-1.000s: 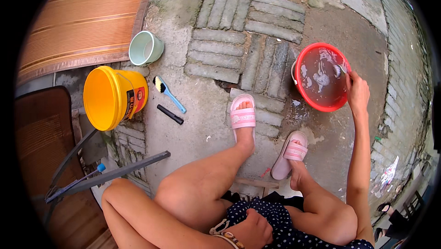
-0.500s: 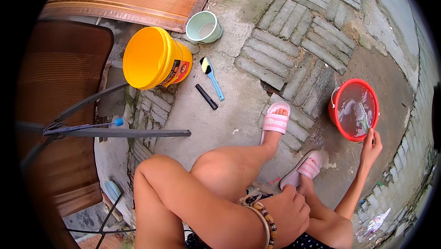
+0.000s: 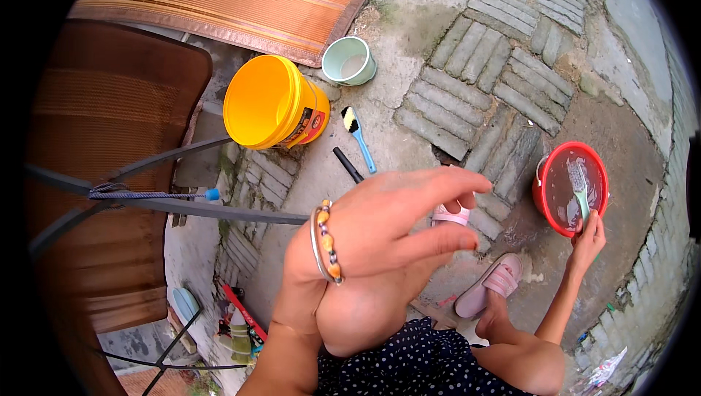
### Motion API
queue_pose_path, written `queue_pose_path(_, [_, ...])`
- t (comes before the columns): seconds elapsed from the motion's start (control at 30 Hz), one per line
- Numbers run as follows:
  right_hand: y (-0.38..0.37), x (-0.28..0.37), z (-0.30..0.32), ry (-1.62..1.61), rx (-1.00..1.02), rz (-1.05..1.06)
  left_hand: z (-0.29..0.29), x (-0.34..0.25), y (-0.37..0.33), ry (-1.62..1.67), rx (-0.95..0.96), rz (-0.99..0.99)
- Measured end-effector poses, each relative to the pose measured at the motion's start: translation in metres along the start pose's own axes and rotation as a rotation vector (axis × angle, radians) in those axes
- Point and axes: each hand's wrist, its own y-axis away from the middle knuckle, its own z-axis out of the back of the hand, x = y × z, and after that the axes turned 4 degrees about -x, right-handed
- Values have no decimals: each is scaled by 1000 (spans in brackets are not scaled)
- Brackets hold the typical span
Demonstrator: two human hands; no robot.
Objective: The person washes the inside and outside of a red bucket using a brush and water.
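At the right, my right hand (image 3: 586,244) is closed round the pale green handle of a scrub brush (image 3: 580,185). The brush head, wet and pale, is over the soapy water inside a red bucket (image 3: 539,199). My left hand (image 3: 394,224) is raised in front of my bent knee, holding nothing. Its thumb and fingers are apart, and a beaded bracelet (image 3: 327,239) and a metal bangle circle the wrist. Beyond that hand lie a blue-handled brush (image 3: 364,149) with black and cream bristles and a black rod (image 3: 347,164), partly hidden by the hand.
A yellow bucket (image 3: 315,100) and a small pale green bucket (image 3: 355,81) stand at the upper left. Brown woven mats (image 3: 219,1) extend beside them. Dark metal bars (image 3: 219,210) with a blue-capped, cord-like brush on them reach in from the left. Pink slippers (image 3: 502,279) are on my feet.
My left hand has risen from beside my legs toward the upper left, and its fingers have spread. The right hand has tilted the brush, showing more of its head above the water.
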Motion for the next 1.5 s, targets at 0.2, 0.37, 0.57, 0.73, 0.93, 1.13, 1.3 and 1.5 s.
queue_pose_path(0.2, [-1,-4,2,-117,-44,-84,-13,93,41,782,-142,475])
queue_pose_path(0.37, [-2,-7,9,-239,13,-113,-54,106,76,858,86,705])
queue_pose_path(0.57, [8,-3,9,-268,12,-172,-51,102,93,828,-117,521])
queue_pose_path(0.73, [13,4,14,-322,-3,-187,-47,100,95,747,-226,277])
queue_pose_path(0.93, [15,0,20,-358,15,-240,-57,106,96,942,-282,181])
queue_pose_path(1.13, [14,-2,33,-398,3,-271,-64,104,93,672,-269,514])
queue_pose_path(1.3, [16,1,29,-407,10,-258,-46,98,88,983,-452,89])
queue_pose_path(1.5, [10,0,37,-480,24,-247,-45,130,59,872,-666,514])
